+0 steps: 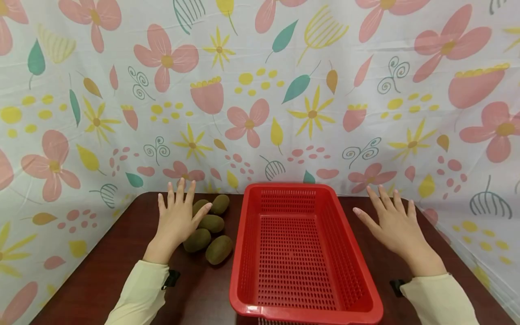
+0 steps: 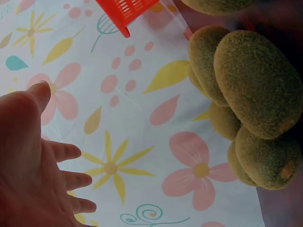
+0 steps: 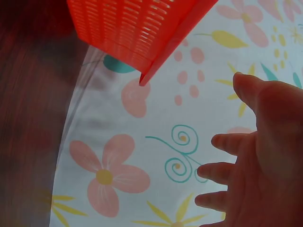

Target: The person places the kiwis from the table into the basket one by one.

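Several brown fuzzy kiwis (image 1: 219, 249) lie in a loose cluster on the dark table, left of a red plastic basket (image 1: 237, 271). My left hand (image 1: 175, 221) is spread out over the table just left of the kiwis, its thumb overlapping one of them in the head view. In the left wrist view that hand (image 2: 28, 156) holds nothing, and the kiwis (image 2: 258, 82) show at the right. To the right of the basket, my right hand (image 1: 396, 228) has its fingers spread, with nothing held. The right wrist view shows the hand (image 3: 265, 156) apart from the basket (image 3: 137, 33).
A dark reddish-brown table (image 1: 101, 271) carries everything. Behind it and along both sides hangs a white cloth (image 1: 252, 58) printed with flowers and leaves. The basket has perforated walls and floor, with nothing lying in it. Black straps (image 1: 172, 279) sit at both wrists.
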`<state>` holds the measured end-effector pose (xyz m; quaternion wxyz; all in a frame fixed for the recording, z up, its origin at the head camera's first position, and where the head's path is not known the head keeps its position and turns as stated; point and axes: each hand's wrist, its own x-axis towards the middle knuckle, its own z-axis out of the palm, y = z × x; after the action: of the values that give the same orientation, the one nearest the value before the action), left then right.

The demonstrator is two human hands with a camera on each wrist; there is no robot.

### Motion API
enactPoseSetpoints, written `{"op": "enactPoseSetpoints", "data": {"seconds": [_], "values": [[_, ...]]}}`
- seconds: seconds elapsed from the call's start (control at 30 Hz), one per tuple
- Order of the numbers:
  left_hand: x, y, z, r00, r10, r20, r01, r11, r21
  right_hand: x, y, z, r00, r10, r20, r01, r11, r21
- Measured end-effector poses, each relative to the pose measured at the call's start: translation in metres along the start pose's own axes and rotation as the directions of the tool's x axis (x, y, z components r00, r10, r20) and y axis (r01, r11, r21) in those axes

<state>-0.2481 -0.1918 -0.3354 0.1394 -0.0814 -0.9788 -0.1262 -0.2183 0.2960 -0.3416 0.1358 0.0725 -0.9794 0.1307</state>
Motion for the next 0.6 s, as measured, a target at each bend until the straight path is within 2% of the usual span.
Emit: {"op": "enactPoseSetpoints", "data": {"seconds": [0.6], "values": [[-0.007, 0.015, -0.008, 0.995, 0.078, -0.068, -0.080, 0.997, -0.021, 0.003, -0.008, -0.007, 0.998, -0.064, -0.004, 0.064, 0.989, 0.134]]}}
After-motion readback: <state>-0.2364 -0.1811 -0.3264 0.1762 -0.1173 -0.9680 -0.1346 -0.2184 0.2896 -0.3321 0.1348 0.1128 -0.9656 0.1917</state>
